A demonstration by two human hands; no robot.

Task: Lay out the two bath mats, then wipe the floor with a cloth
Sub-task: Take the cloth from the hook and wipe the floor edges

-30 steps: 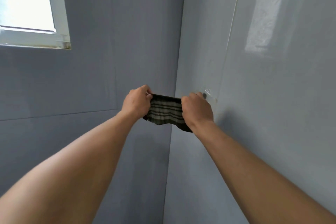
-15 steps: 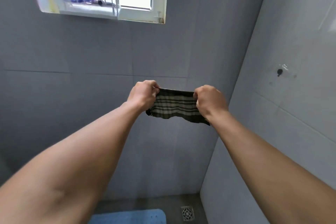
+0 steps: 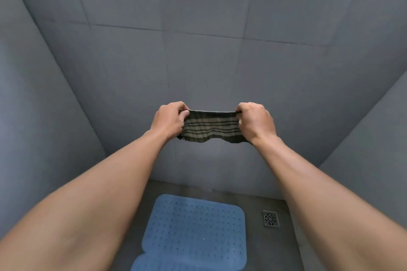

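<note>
A dark green cloth with pale stripes hangs stretched in the air between both hands, in front of the grey back wall. My left hand grips its left end and my right hand grips its right end, arms held out. Below on the floor lies a blue perforated bath mat, flat. The rounded edge of a second blue mat overlaps its near left corner at the bottom of the view; the rest of that mat is out of frame.
Grey tiled walls close in at the back, left and right. A square metal floor drain sits in the grey floor to the right of the mat, near the right wall.
The view has swung left and down from the wall corner and window to the floor. The mats and drain have come into sight. Both hands still hold the cloth stretched.
</note>
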